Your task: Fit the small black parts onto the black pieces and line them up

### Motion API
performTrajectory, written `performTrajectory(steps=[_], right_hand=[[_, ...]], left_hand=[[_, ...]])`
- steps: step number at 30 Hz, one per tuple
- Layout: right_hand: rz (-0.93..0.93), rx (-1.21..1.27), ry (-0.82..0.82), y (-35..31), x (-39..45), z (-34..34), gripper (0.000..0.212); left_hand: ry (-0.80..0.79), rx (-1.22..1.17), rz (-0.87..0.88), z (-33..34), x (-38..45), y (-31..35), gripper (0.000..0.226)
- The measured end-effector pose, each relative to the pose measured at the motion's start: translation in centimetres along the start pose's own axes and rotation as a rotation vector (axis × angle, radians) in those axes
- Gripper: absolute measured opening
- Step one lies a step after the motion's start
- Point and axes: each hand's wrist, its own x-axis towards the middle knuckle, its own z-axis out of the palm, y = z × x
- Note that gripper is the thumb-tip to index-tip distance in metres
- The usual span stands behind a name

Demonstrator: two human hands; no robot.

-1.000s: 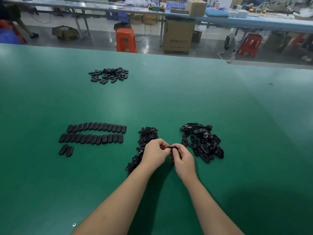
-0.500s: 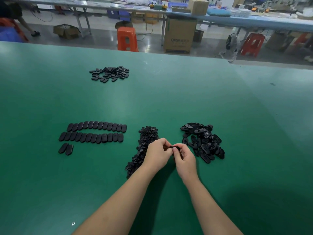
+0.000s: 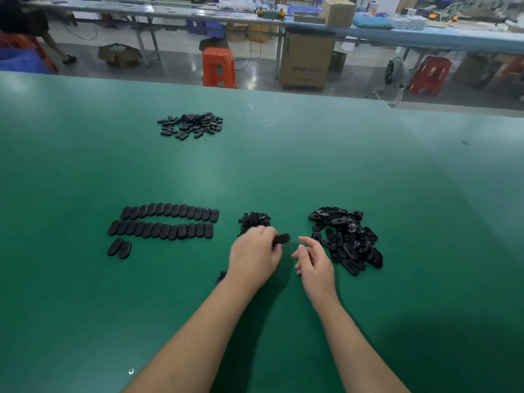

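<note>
My left hand (image 3: 255,258) pinched a piece (image 3: 281,239), probably bound for the rows (image 3: 167,224); right hand (image 3: 313,263) hung loose, empty.

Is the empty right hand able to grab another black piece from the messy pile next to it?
Probably yes. The right hand is open and holds nothing, the loose pile of black pieces lies just to its right on the green table, and nothing lies between them.
</note>
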Motion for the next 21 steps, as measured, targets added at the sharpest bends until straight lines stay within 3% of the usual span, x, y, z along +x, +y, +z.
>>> performTrajectory(steps=[7,10,21], right_hand=[[-0.014,-0.113,-0.018,-0.2,-0.3,-0.1,0.020],[-0.019,-0.148,-0.017,-0.4,-0.3,-0.1,0.021],[-0.011,-0.178,-0.014,-0.9,-0.7,0.0,0.021]], left_hand=[[0.133,0.069,-0.531,-4.9,-3.4,-11.5,0.020],[0.089,0.151,-0.666,-6.0,-5.9,-15.1,0.030],[0.099,0.247,-0.656,-7.4,-8.6,-16.4,0.028]])
